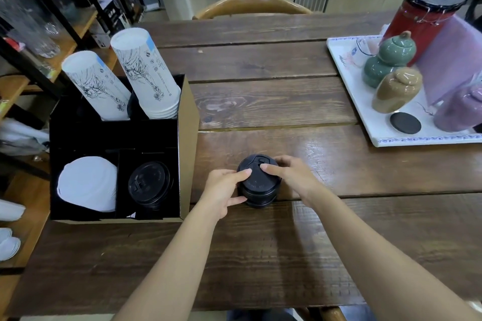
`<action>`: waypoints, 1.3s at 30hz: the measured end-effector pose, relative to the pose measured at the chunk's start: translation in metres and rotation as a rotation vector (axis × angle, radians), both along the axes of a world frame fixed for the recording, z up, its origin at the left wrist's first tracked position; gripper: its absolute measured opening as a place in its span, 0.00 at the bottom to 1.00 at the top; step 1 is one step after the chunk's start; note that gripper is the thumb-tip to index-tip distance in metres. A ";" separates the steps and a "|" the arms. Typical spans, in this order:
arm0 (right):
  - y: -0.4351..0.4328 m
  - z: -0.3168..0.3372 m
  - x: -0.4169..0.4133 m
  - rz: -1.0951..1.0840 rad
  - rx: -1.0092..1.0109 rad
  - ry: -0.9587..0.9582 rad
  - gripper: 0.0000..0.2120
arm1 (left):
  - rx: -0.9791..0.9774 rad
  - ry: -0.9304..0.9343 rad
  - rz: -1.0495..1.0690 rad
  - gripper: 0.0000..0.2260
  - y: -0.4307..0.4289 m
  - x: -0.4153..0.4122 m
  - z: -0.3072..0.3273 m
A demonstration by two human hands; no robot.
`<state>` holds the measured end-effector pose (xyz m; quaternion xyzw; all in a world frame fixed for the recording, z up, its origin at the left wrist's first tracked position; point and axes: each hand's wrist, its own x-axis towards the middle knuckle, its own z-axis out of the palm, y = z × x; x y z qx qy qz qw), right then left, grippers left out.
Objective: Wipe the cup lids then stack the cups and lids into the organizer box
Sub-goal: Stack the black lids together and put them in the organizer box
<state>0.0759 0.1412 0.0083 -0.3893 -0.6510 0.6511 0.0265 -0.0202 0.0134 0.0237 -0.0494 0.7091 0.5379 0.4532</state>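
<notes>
Both hands, left hand (226,190) and right hand (292,174), clamp the upright lid stack (258,185) between them (organizer box (186,122) lies leftward, nearer the left hand).

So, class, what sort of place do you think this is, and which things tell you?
Probably a cafe or tea shop's work area. Stacks of paper cups stand in an organizer box, both hands hold black lids, and tea jars sit on a tray.
</notes>
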 end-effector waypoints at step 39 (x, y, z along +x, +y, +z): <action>-0.067 0.084 -0.071 -0.039 0.115 0.347 0.16 | 0.295 0.089 -0.080 0.06 -0.088 -0.060 0.081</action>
